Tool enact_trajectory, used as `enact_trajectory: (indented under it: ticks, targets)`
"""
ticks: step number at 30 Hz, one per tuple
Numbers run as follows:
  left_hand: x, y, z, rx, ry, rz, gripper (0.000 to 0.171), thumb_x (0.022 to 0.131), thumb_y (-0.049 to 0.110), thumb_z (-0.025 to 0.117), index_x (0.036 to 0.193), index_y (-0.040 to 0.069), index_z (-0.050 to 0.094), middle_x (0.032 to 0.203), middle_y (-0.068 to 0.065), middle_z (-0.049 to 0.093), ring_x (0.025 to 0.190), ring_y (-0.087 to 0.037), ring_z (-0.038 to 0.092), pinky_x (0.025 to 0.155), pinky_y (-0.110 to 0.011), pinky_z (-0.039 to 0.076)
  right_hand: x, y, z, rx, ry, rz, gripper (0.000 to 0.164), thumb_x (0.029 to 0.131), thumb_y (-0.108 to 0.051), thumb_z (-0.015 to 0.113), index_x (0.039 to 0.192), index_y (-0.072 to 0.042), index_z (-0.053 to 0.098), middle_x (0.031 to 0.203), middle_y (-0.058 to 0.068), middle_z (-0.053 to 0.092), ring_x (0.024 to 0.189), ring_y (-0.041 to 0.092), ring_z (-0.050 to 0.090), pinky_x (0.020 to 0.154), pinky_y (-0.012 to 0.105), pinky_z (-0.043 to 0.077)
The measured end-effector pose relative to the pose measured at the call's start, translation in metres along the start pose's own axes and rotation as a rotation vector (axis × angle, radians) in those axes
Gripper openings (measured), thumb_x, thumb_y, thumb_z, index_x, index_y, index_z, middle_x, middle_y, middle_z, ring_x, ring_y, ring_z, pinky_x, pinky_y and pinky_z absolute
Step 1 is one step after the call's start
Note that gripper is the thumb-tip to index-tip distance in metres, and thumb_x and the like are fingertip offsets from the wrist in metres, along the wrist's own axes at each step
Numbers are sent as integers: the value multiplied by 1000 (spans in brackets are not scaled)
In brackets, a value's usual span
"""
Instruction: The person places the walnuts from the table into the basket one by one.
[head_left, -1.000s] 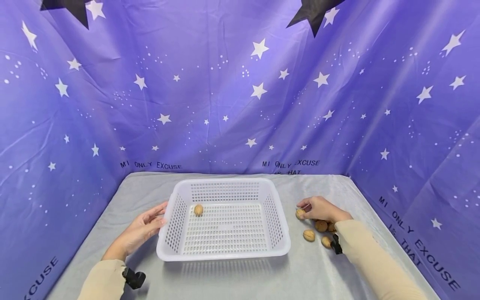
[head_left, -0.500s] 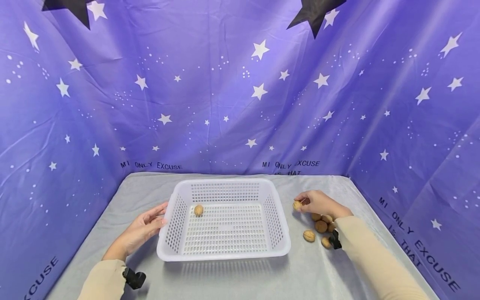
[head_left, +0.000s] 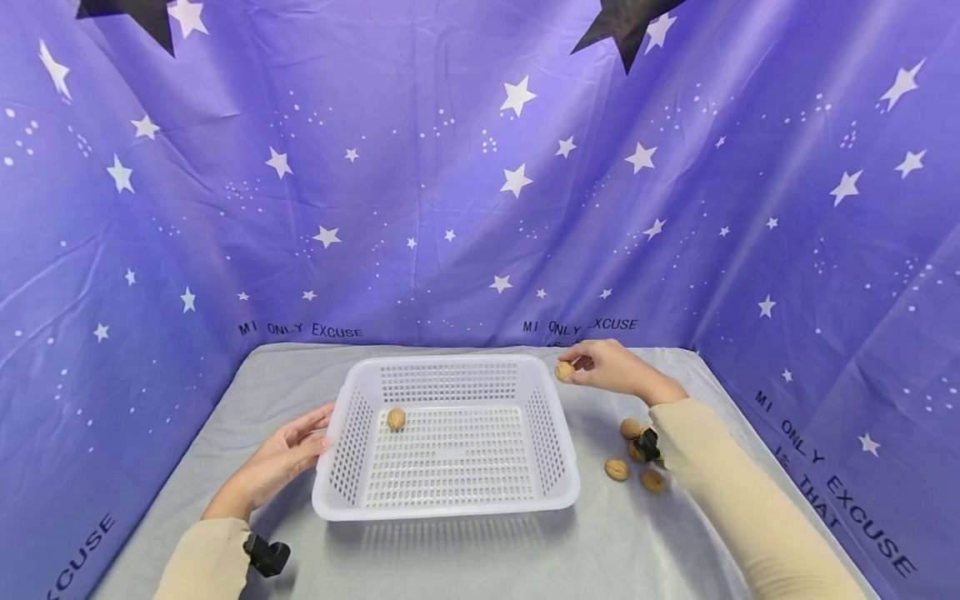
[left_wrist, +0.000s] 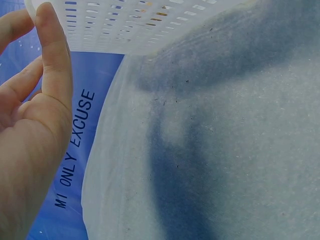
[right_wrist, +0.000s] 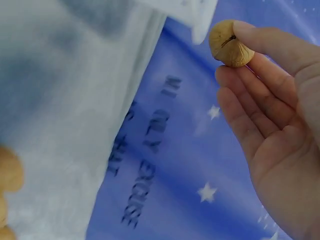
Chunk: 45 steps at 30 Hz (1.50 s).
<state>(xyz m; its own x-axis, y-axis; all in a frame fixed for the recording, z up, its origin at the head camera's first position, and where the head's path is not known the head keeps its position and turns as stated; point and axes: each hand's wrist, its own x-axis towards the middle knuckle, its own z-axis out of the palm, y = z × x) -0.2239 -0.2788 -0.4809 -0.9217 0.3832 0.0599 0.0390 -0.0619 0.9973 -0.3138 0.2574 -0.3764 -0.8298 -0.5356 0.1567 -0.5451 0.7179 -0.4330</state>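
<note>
**Right hand (head_left: 617, 368) pinching a walnut (head_left: 565, 372) by the basket (head_left: 450, 513); left hand (head_left: 272, 460) at the opposite end**

Right grip: grasping one walnut, thumb on one side, fingertips on the other, remaining fingers extended. Right wrist view shows a dark crack in the shell, thumb tip next to it. Nut is held up off the bench (head_left: 450, 571), just beside the basket's back right corner, toward the bench's far edge.

Left grip: not clenched. Fingers fairly straight, thumb and fingertips touching the rim at the basket's left end.

Basket: white plastic, perforated, upright on the bench, a bit left of the middle, back rim near the far edge. One inside nut (head_left: 396, 419) sits on its floor, toward the back left corner.

Loose nuts (head_left: 617, 470): a group lies to the right of the basket, toward the bench's right edge. Two are apart in front; the ones behind are partly covered by the black wrist unit (head_left: 647, 447), so no exact count.

Rest: grey cloth covers the bench. Purple-blue star-print curtain (head_left: 442, 200) around the back and sides, lettering along the lower part. Both sleeves (head_left: 750, 508) are beige. Another black unit, the left one (head_left: 267, 555), is on the left wrist.
</note>
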Motion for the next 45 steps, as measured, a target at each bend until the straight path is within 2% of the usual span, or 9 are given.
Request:
enact_trajectory:
  ticks: [3, 11, 19, 24, 34, 39, 45]
  targets:
    - [1, 0, 0, 3, -3, 3, 66, 100, -2, 55, 155, -8, 18, 143, -19, 47, 114, -19, 62, 93, -32, 54, 14, -13, 3, -5, -3, -38, 37, 87, -17, 79, 118, -1, 71, 109, 9, 72, 97, 25, 69, 83, 38, 58]
    - [2, -1, -2, -6, -3, 3, 66, 100, -3, 55, 155, -8, 19, 143, -16, 49, 114, -19, 62, 94, -33, 54, 49, -49, 24, 40, -89, -65, 37, 87, -17, 75, 120, -2, 70, 115, 9, 71, 99, 22, 69, 89, 38, 56]
    - [0, 0, -2, -7, -11, 8, 65, 100, -3, 54, 155, -9, 18, 144, -21, 46, 114, -20, 62, 92, -33, 55, 88, -78, 60, 42, -181, -97, 37, 88, -16, 74, 123, -8, 70, 114, 3, 71, 98, 12, 67, 87, 28, 54]
    - [0, -1, -2, -9, -16, 14, 65, 100, -4, 53, 155, -9, 18, 144, -21, 47, 114, -21, 62, 92, -34, 55, 105, -90, 91, 96, -211, -113, 36, 88, -13, 74, 123, -5, 70, 114, 4, 71, 96, 11, 67, 84, 22, 54]
    - [1, 0, 0, 8, -4, -5, 65, 101, -2, 54, 155, -8, 19, 144, -19, 46, 115, -18, 61, 94, -33, 54, 121, -102, 150, 237, -246, -23, 34, 88, -15, 77, 121, -7, 71, 112, 0, 70, 95, 7, 65, 84, 20, 53]
    - [1, 2, 1, 18, 14, -15, 65, 101, -1, 55, 156, -7, 21, 143, -15, 48, 114, -15, 60, 94, -31, 53, 123, -105, 168, 272, -241, 5, 35, 87, -14, 79, 119, -5, 71, 109, 1, 71, 95, 9, 66, 84, 20, 53]
    - [-1, 2, 1, 8, 19, -8, 65, 100, -3, 54, 155, -8, 21, 142, -13, 50, 113, -15, 60, 94, -31, 53, 124, -107, 180, 265, -229, 41, 38, 86, -16, 81, 121, -5, 70, 109, 3, 72, 94, 9, 66, 85, 21, 53]
